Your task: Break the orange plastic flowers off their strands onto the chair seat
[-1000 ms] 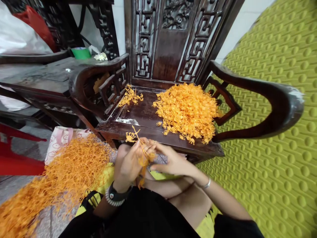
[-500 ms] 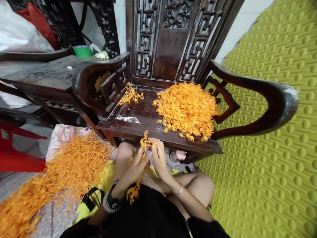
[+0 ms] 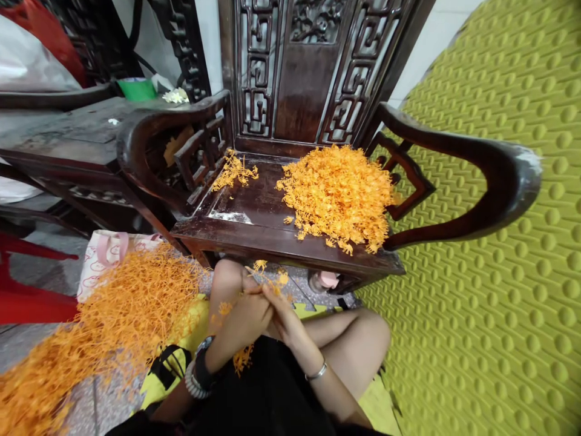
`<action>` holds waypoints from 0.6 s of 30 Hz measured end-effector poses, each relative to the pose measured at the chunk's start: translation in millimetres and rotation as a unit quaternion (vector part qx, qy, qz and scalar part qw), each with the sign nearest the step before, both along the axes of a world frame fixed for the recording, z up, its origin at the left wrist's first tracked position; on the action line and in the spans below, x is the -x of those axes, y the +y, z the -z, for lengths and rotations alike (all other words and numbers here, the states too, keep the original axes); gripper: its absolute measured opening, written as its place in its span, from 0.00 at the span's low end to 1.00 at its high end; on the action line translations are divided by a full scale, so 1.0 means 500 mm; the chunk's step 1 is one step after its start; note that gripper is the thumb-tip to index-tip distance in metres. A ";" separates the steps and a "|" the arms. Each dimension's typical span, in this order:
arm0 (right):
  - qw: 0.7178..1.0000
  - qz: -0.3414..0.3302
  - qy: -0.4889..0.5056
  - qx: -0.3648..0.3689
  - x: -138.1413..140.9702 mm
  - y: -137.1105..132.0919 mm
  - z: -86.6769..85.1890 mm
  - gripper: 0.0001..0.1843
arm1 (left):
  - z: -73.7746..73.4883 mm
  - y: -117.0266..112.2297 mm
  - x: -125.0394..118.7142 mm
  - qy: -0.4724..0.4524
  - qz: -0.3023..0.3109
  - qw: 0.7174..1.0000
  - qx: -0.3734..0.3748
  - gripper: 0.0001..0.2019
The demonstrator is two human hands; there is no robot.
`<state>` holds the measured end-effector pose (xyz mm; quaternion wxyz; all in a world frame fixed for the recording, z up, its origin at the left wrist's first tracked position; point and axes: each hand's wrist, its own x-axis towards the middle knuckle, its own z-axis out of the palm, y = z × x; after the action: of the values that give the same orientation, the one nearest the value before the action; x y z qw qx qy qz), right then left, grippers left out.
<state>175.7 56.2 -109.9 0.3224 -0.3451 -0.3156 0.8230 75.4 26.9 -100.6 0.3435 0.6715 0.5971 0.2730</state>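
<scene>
My left hand (image 3: 253, 312) is closed, its back turned to me, and meets my right hand (image 3: 285, 316) over my lap. Small orange flower-like pieces (image 3: 280, 280) show at the fingertips of my right hand, which is closed around them. Below my left hand an orange stringy sprig (image 3: 242, 358) hangs over the black clothing; it appears to come out of that hand. The fingers partly hide what is between them. In front, a large heap of orange flower-like pieces (image 3: 338, 197) covers the right of the wooden chair seat (image 3: 258, 239).
A smaller orange cluster (image 3: 235, 171) lies at the seat's left. Tangled orange strands (image 3: 136, 297) spread over the floor beside a pink-handled bag (image 3: 97, 260). A red stool (image 3: 36, 290) stands at left. Green tape (image 3: 137, 89) rests on the side table. Yellow-green matting (image 3: 490, 315) lies at right.
My hands have come lower and closer together, the left turning its back up. The upright orange strand between them is no longer raised; loose-looking orange bits show around the fingers. The view has shifted slightly.
</scene>
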 end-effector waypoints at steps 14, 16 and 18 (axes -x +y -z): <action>0.961 -0.016 0.268 0.068 -0.082 0.065 -0.165 0.39 | -0.079 -0.067 0.002 -0.095 0.124 0.987 -0.042 0.18; 0.966 -0.029 0.258 0.004 -0.093 0.057 -0.181 0.40 | -0.097 -0.072 0.005 -0.123 0.150 0.980 -0.035 0.18; 0.972 -0.043 0.208 -0.106 -0.131 0.062 -0.209 0.40 | -0.100 -0.083 0.013 -0.165 0.174 0.971 -0.002 0.19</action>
<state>241.3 87.1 -5.7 0.3802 -0.1168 -0.3416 0.8515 69.0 -14.6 -50.4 0.4784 0.7111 0.4059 0.3173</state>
